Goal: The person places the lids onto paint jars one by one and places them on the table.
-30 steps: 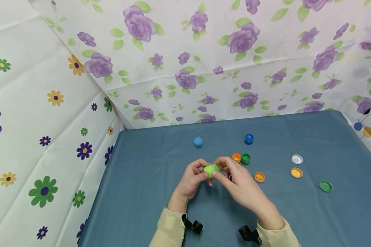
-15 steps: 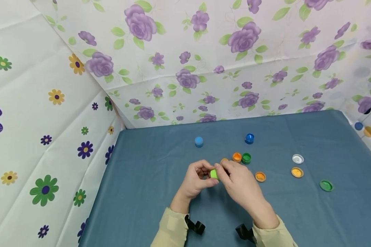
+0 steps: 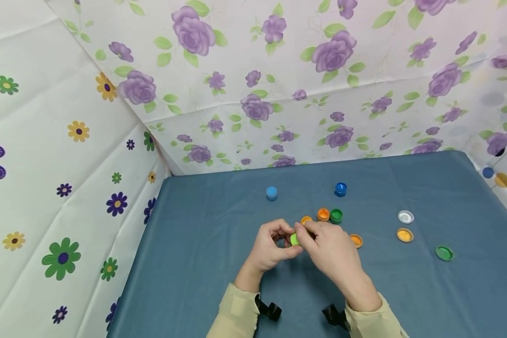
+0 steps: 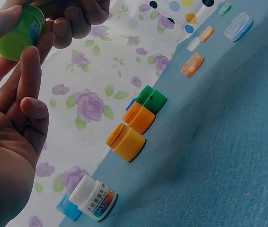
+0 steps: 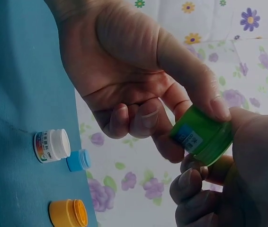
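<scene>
A small bright-green paint jar (image 3: 294, 239) is held between both hands above the table. My left hand (image 3: 263, 251) grips the jar's lower body between thumb and fingers, as the left wrist view also shows around the green jar (image 4: 20, 35). My right hand (image 3: 334, 251) pinches the rim end of the jar with thumb and curled fingers, covering much of it in the head view. A printed label (image 5: 188, 137) shows on its side in the right wrist view. Just beyond the hands stand a yellow jar (image 3: 306, 219), an orange jar (image 3: 323, 214) and a green jar (image 3: 335, 216).
Further back are a light-blue jar (image 3: 272, 193) and a dark-blue jar (image 3: 340, 189). A white labelled jar (image 4: 93, 197) shows in the wrist views. On the right lie an orange lid (image 3: 357, 241), a yellow lid (image 3: 404, 235), a whitish lid (image 3: 406, 217) and a green lid (image 3: 444, 253).
The jar has shifted slightly right and turned, and less of it shows. The right hand has rotated over its rim end, with the thumb moved up; the left fingers have spread a little.
</scene>
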`<state>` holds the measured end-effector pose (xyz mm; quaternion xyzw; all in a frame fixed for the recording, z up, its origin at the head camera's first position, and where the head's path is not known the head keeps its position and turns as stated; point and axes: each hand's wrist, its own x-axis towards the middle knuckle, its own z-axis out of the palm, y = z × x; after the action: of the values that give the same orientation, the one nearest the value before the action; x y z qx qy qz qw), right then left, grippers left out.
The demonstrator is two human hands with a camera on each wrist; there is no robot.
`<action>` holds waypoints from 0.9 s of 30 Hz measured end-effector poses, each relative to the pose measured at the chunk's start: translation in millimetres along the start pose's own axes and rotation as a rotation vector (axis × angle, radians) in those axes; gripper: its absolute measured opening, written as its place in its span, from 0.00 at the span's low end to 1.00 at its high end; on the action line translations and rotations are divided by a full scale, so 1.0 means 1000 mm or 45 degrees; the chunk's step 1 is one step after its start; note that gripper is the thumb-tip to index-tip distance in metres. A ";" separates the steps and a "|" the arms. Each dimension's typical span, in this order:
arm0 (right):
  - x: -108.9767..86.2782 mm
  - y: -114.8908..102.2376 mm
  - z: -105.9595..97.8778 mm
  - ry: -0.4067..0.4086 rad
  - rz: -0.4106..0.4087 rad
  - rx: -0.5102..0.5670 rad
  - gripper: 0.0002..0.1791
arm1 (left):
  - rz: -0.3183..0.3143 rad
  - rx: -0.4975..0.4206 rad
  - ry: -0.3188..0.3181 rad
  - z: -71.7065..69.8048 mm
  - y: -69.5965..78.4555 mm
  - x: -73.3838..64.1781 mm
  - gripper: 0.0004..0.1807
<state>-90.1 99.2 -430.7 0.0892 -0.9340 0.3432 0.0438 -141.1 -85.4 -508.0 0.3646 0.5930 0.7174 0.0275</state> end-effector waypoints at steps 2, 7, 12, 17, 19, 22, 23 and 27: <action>0.000 0.000 0.000 -0.004 0.005 -0.011 0.31 | 0.005 0.015 -0.003 0.000 0.000 0.000 0.20; 0.001 -0.001 0.000 0.005 0.003 -0.027 0.31 | -0.008 0.025 -0.001 0.000 0.001 0.000 0.20; 0.000 -0.001 0.001 0.015 0.005 -0.031 0.31 | -0.078 0.020 -0.011 -0.001 0.003 0.001 0.20; -0.002 -0.002 0.002 0.032 0.014 -0.035 0.29 | -0.139 0.004 -0.050 -0.002 0.004 0.001 0.20; -0.003 -0.002 0.003 0.043 0.014 -0.038 0.28 | -0.149 0.003 -0.068 -0.003 0.004 0.001 0.21; -0.005 -0.001 0.004 0.058 0.008 -0.040 0.28 | -0.171 0.004 -0.092 -0.004 0.005 0.001 0.24; -0.005 -0.001 0.004 0.064 0.004 -0.041 0.28 | -0.180 0.007 -0.099 -0.004 0.005 0.000 0.25; -0.006 0.000 0.004 0.065 0.008 -0.040 0.28 | -0.217 0.026 -0.110 -0.004 0.006 0.000 0.30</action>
<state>-84.0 97.3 -434.4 0.0767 -0.9381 0.3308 0.0679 -140.9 -90.4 -503.3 0.3437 0.6273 0.6901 0.1104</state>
